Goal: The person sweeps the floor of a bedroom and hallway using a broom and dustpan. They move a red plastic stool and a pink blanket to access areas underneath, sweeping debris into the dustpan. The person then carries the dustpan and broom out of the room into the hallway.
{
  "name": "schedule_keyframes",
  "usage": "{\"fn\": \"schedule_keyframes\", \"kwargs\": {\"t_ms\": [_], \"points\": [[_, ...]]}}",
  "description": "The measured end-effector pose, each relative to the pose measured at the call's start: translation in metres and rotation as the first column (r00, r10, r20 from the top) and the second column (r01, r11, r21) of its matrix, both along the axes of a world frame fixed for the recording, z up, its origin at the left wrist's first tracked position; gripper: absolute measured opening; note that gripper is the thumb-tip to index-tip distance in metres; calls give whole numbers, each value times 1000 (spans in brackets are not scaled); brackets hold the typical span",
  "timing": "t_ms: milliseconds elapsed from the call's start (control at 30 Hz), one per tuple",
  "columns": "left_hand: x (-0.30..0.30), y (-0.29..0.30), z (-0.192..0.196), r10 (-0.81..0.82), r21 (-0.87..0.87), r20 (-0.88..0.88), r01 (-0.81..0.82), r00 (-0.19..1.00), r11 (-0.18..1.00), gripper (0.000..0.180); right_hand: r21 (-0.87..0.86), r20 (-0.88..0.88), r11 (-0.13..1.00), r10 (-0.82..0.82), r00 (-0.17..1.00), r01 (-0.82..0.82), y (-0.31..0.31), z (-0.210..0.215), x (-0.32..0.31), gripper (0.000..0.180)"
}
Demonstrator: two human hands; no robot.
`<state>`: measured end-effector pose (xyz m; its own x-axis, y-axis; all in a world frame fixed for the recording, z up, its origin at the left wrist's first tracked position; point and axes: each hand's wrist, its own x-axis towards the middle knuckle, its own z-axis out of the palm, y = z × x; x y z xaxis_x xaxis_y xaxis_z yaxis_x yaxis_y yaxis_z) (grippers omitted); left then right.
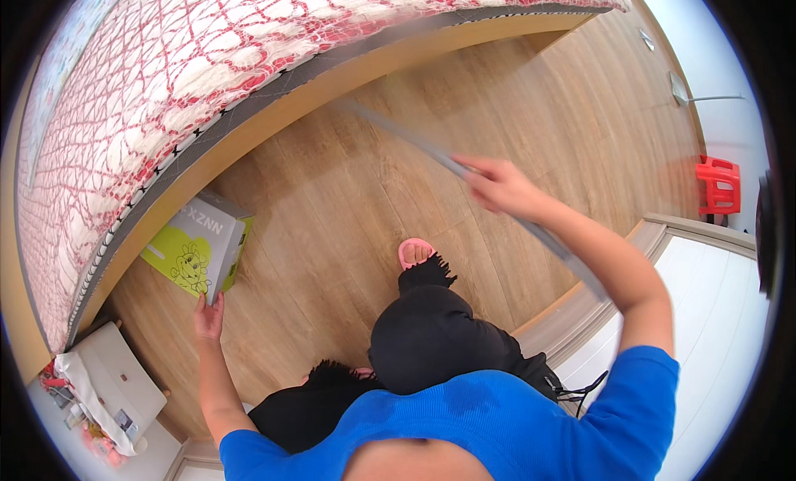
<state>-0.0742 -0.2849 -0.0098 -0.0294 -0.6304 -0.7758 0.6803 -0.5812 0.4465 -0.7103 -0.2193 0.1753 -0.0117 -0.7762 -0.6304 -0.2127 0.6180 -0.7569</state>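
A grey and lime-green cardboard box (195, 245) with a cartoon animal drawn on it stands tilted on the floor, partly under the bed's edge. My left hand (209, 318) grips its near lower corner, the fingers pressed to the edge. A long, thin grey pole (419, 143) runs slantwise across the view, and my right hand (506, 188) is closed around it. The pole's far end blurs near the bed's lower edge, so I cannot tell what it carries there. Its near end passes beneath my right forearm.
A bed (274, 33) with a red and white patterned cover curves across the far left. A white cabinet (116, 373) holds small items at lower left. At right are a red plastic stool (718, 185) and a door threshold (572, 332). My pink-slippered foot (414, 252) stands on the wood floor.
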Motion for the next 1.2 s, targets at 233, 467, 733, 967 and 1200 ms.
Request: {"fn": "schedule_keyframes", "kwargs": {"t_ms": [233, 467, 733, 967, 1200], "points": [[-13, -3, 23, -106, 87, 92, 98, 990, 991, 44, -136, -316, 979, 103, 943, -153, -71, -58, 49, 38], [-42, -37, 78, -788, 721, 587, 561, -184, 406, 56, 161, -410, 966, 252, 877, -203, 69, 72, 0, 38], [-200, -76, 96, -423, 226, 890, 971, -173, 77, 31, 528, -592, 835, 231, 772, 155, 153, 227, -8, 37], [-386, -99, 64, -772, -287, 190, 786, 607, 548, 29, 394, -546, 842, -108, 831, 368, 155, 250, -60, 37], [-535, -156, -17, -329, -287, 55, 331, 943, 899, 33, 362, -527, 911, 27, 850, 195, 140, 201, -146, 44]]}}
